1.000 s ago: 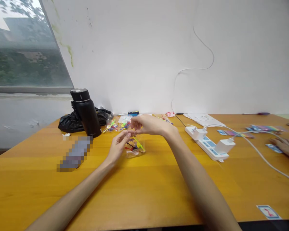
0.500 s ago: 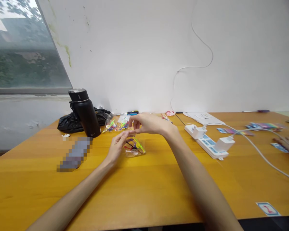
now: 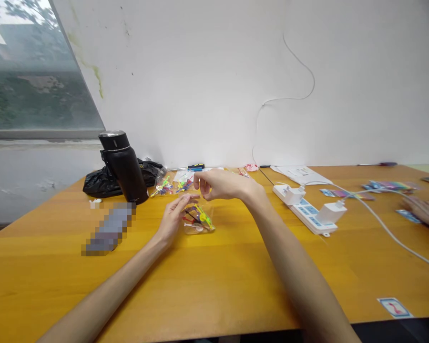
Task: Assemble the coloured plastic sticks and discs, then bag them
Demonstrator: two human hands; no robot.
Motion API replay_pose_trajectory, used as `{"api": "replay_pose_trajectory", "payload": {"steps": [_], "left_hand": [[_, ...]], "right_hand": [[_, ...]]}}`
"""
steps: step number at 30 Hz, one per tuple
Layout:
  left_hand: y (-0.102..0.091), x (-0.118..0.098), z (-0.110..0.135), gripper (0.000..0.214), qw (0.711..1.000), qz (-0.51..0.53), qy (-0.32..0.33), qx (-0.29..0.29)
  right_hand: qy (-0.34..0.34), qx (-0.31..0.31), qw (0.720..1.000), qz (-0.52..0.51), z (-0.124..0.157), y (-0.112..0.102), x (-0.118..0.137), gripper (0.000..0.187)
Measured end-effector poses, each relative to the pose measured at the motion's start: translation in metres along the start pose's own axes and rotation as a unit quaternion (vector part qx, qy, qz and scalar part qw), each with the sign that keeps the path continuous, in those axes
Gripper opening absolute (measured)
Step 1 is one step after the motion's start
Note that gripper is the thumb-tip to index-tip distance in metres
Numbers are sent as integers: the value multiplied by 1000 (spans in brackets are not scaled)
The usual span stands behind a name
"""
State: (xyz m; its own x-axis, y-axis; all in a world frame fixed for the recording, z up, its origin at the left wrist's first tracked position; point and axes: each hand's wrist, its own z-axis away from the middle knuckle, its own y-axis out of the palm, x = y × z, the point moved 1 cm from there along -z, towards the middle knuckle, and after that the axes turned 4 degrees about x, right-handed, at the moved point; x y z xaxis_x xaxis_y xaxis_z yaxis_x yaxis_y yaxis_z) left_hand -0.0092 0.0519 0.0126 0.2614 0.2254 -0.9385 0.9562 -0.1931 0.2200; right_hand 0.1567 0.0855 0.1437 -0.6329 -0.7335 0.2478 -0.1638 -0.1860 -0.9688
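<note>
A small clear plastic bag point(image 3: 199, 220) with several coloured plastic pieces inside stands on the orange wooden table point(image 3: 207, 281). My left hand point(image 3: 172, 216) pinches the bag's top left edge between thumb and fingers. My right hand point(image 3: 219, 185) hovers over the bag's top, fingers curled and pinched at its upper edge. Behind my hands lie more small clear bags point(image 3: 169, 183) of coloured pieces near the wall.
A black flask point(image 3: 123, 166) stands at the left in front of a black plastic bag point(image 3: 105, 181). A white power strip point(image 3: 309, 209) with chargers and cables lies to the right. Coloured cards point(image 3: 391, 185) and another person's hand point(image 3: 423, 209) are at the far right. One card point(image 3: 395, 307) lies near the front edge.
My hands have stayed at the bag's top, with the right fingers shifting slightly. The other person's hand at the right has moved a little.
</note>
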Motion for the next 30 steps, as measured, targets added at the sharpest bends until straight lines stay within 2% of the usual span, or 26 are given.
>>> {"api": "replay_pose_trajectory", "payload": {"steps": [5, 11, 14, 18, 23, 28, 30], "left_hand": [[-5, 2, -3, 32, 1000, 19, 11, -5], [-2, -4, -3, 30, 999, 16, 49, -3], [-1, -7, -3, 40, 998, 11, 61, -4], [-4, -8, -3, 30, 997, -6, 80, -3], [-6, -8, -5, 24, 995, -15, 98, -27], [-8, -8, -5, 21, 993, -29, 106, -49], [-8, -10, -5, 20, 992, -34, 112, -55]], "right_hand": [[-21, -31, 999, -4, 3, -4, 4, 21], [-12, -56, 998, -13, 8, -11, 9, 19], [-5, -52, 998, -17, 9, -14, 9, 19], [-16, -37, 999, -19, 10, -15, 8, 17], [-24, -28, 999, -24, 8, -10, 10, 14], [-40, -40, 998, -28, 1, -1, 17, 26], [-33, -45, 998, -22, 0, 0, 20, 23]]}}
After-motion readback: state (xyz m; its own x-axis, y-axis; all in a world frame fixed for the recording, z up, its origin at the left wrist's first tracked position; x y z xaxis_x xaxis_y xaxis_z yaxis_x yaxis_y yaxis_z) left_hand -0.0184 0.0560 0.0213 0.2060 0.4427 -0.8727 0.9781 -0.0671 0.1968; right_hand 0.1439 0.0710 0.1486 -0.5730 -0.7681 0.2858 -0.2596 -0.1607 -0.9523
